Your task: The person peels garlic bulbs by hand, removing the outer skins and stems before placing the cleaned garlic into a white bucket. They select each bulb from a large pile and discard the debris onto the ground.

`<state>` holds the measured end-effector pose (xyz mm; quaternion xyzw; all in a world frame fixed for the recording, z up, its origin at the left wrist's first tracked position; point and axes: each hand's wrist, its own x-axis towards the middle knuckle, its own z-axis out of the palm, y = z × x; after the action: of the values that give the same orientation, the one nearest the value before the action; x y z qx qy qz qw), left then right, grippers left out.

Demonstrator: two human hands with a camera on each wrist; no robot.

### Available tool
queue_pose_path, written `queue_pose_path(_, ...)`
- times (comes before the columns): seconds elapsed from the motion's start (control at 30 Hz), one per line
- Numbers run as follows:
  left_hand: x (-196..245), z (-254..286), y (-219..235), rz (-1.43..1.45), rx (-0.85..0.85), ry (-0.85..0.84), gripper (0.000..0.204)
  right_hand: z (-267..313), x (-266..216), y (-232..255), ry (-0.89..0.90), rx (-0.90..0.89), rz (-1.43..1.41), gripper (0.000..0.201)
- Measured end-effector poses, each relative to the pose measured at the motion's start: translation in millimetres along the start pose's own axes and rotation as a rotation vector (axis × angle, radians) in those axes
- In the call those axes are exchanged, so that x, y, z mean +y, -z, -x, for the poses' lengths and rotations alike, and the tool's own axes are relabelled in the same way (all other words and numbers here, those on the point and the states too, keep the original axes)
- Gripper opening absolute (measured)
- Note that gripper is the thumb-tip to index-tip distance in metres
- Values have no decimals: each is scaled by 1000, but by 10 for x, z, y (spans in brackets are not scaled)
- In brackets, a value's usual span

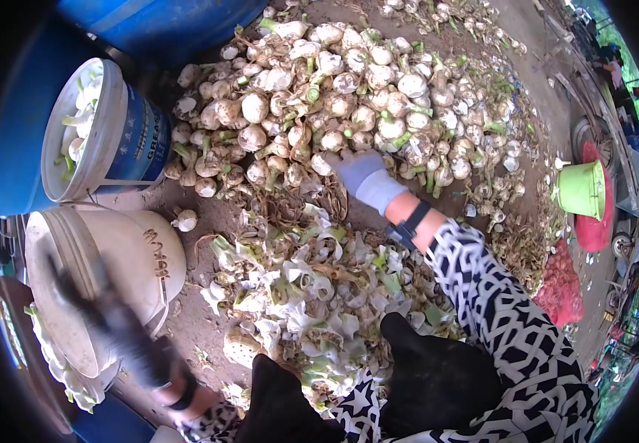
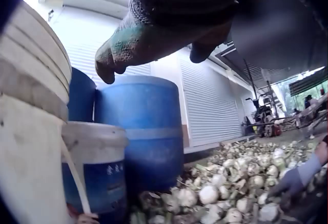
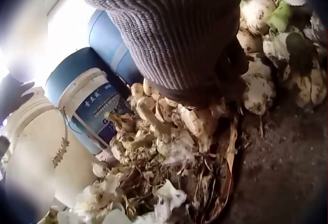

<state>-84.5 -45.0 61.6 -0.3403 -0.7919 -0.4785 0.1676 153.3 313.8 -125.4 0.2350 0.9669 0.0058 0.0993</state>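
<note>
My gloved left hand (image 1: 116,325), blurred by motion, is over the white bucket (image 1: 131,258) at the left. In the left wrist view its glove (image 2: 125,47) has the fingers reaching out with nothing seen in them. My right hand (image 1: 364,177), in a grey glove, reaches down at the near edge of a big heap of garlic bulbs (image 1: 290,111). Its fingertips are right at one dirt-marked bulb (image 1: 322,164). In the right wrist view the knitted cuff (image 3: 169,34) hides most of the fingers; I cannot tell whether they grip that bulb.
A blue-labelled grease bucket (image 1: 139,136) containing stemmed bulbs stands beside the heap. Blue barrels (image 2: 141,126) are behind it. Peeled skins and leaves (image 1: 319,288) lie before my knees. To the right are a green bucket (image 1: 581,190) and a red mesh sack (image 1: 560,286).
</note>
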Motion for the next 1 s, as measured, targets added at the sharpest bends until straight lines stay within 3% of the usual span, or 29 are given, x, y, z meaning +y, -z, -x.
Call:
queue_pose_path(0.03, 369, 117, -342, -7, -159, -7, 64, -94, 23, -78, 67, 47, 17, 35)
queue_pose_path(0.07, 779, 210, -756, -18, -318, -11, 70, -121, -7, 161, -24, -55, -208, 35)
queue_pose_path(0.13, 743, 444, -1101, 256, -520, 39, 77, -20, 15, 264, 34, 324, -631, 38)
queue_pose_path(0.17, 725, 519, -1225, 312, -590, 66, 81, 79, -64, 614, -155, -3, -1204, 37)
queue_pose_path(0.2, 676, 591, -1320, 318, -643, -2, 87, 186, -151, 700, -136, 61, -1561, 33)
queue_pose_path(0.27, 806, 689, -1431, 679, -727, 391, 88, 363, -284, 553, 76, -75, -2209, 30)
queue_pose_path(0.33, 680, 827, -1489, 709, -721, 343, 83, 562, -594, 822, 226, 392, -1766, 27)
queue_pose_path(0.37, 742, 819, -1467, 701, -653, 307, 74, 593, -550, 1013, 134, 369, -1248, 26)
queue_pose_path(0.4, 759, 807, -1443, 698, -649, 308, 74, 607, -537, 1215, 139, 368, -1250, 26)
queue_pose_path(0.47, 782, 786, -1400, 509, -623, 106, 70, 627, -531, 1483, -27, -117, -1290, 28)
queue_pose_path(0.5, 854, 753, -1363, 507, -622, 106, 70, 589, -618, 1166, 85, 9, -1476, 29)
queue_pose_path(0.53, 961, 711, -1321, 365, -607, 34, 68, 638, -882, 1030, 0, 63, -1976, 28)
queue_pose_path(0.6, 1034, 715, -1302, 226, -594, -36, 66, 635, -961, 1009, -128, 141, -1676, 25)
queue_pose_path(0.7, 1021, 729, -1296, 150, -569, -38, 66, 688, -943, 1145, -144, 184, -1556, 24)
queue_pose_path(0.8, 1008, 718, -1286, 50, -565, -152, 66, 723, -833, 1105, -31, 78, -1550, 22)
queue_pose_path(0.87, 977, 751, -1270, 236, -612, 56, 66, 737, -800, 1108, -48, 5, -1554, 21)
queue_pose_path(0.9, 886, 814, -1298, 371, -576, 58, 70, 748, -779, 1117, -64, -65, -1556, 21)
queue_pose_path(0.93, 847, 826, -1281, 579, -658, 314, 63, 767, -730, 1124, -65, -70, -1558, 21)
queue_pose_path(1.0, 764, 705, -1229, 880, -805, 879, 59, 804, -637, 1157, -15, -323, -1773, 19)
